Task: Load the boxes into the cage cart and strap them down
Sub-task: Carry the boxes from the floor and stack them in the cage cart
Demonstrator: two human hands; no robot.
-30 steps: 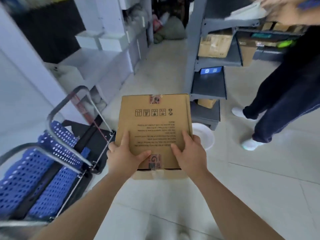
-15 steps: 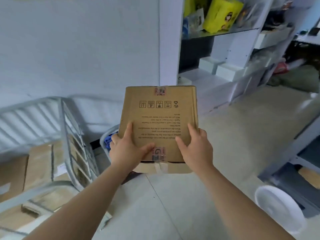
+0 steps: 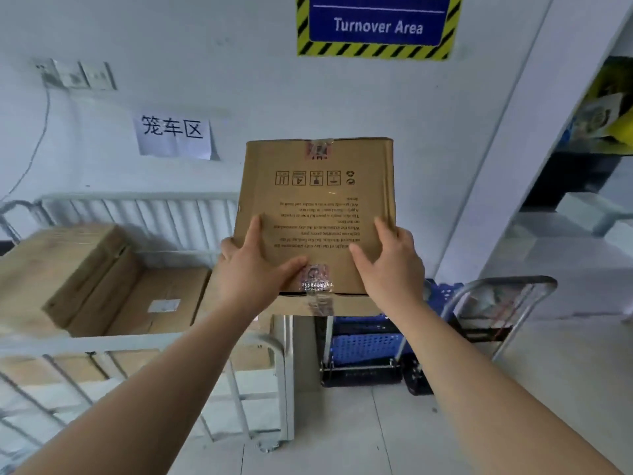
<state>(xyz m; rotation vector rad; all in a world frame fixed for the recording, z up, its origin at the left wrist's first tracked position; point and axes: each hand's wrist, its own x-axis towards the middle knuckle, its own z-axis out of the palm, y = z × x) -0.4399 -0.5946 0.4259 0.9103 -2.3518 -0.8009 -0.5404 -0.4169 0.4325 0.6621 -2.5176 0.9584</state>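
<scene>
I hold a flat brown cardboard box (image 3: 317,200) in the air at the centre of the view, its print upside down and red tape at both ends. My left hand (image 3: 251,269) grips its near left edge and my right hand (image 3: 390,265) grips its near right edge, thumbs on top. The white metal cage cart (image 3: 270,358) stands low at the left. Inside it lie several cardboard boxes, one large box (image 3: 65,269) stacked high at the left and a lower box (image 3: 161,303) beside it. No strap is in view.
A folded blue platform trolley (image 3: 370,344) with a grey handle (image 3: 507,286) leans against the wall right of the cart. White shelving (image 3: 582,228) stands at the far right. A "Turnover Area" sign (image 3: 376,25) and a paper notice (image 3: 173,135) hang on the wall.
The view has swung left from the aisle and trolley to the wall, bringing the cage cart and its boxes into sight. Both hands keep the same hold on the box, now carried higher.
</scene>
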